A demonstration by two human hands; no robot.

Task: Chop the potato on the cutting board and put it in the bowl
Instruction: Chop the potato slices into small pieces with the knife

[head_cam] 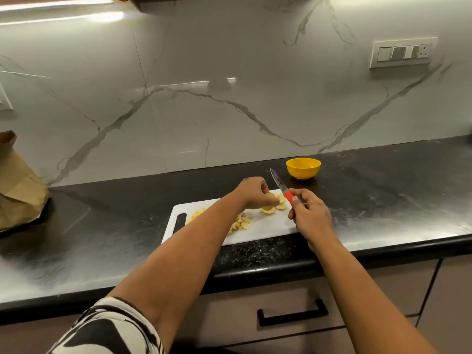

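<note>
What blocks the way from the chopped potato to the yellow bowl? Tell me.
Nothing visible sits on the countertop between the chopped potato on the cutting board and the yellow bowl. Only the knife, held raised in the right hand, crosses that line, blade pointing toward the bowl.

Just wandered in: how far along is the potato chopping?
Partly done: small chopped pieces lie on the cutting board. In hand: left hand holds potato slices, right hand grips the knife. Left: dicing those, then filling the yellow bowl, which looks empty.
</note>
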